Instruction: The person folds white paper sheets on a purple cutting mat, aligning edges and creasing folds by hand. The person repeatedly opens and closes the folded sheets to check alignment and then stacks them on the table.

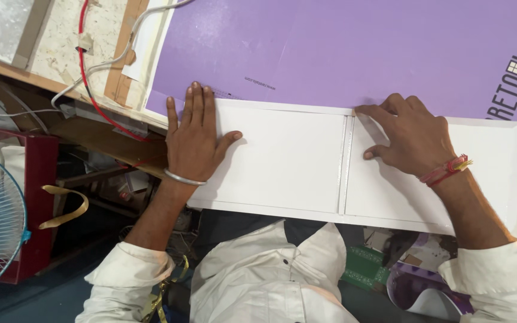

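On the purple sheet (pixel 354 54), two hands press a white card (pixel 282 161) flat.
Left hand (pixel 194 140) lies open, fingers spread; right hand (pixel 411 137) pushes curled fingertips beside the fold (pixel 346 164), gripping nothing. Smoothing looks like the step.

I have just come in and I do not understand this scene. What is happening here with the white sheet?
A person in a white shirt presses a long white folded cardboard sheet flat on a purple cutting mat. The left hand lies flat, fingers spread, on the sheet's left end. The right hand presses with its fingertips near the top edge, just right of the narrow spine-like strip between the two panels. The sheet's near edge overhangs the person's lap.
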